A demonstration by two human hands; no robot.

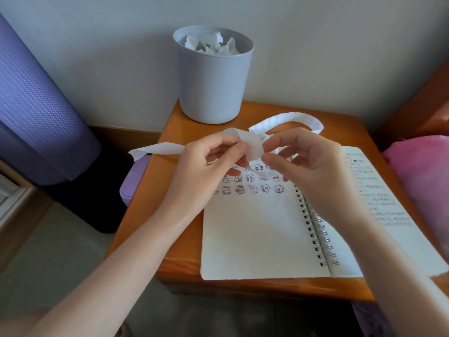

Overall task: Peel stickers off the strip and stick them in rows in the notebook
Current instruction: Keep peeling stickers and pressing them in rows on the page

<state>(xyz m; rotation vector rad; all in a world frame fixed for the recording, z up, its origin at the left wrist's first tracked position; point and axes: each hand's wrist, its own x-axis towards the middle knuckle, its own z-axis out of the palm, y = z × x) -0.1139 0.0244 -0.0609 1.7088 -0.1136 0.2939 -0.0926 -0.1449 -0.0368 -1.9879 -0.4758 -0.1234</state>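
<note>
Purple mat [36,105]: rolled, upright, far left, beside the table.
Table [150,215]: orange wood, small.
Strip [160,149]: white paper, held above the notebook. Its loose end trails left past the table edge and the rest loops behind the right hand.
Left hand [206,171]: fingers curled round the strip.
Bin [213,76]: grey, on the table's back edge, holding paper scraps.
Notebook [255,234]: spiral-bound, open flat on the table.
Stickers [252,188]: small cartoon figures in rows on the left page, under the hands.
Right hand [313,171]: thumb and forefinger pinched together on the strip.
Pink cloth [422,171]: far right.
</note>
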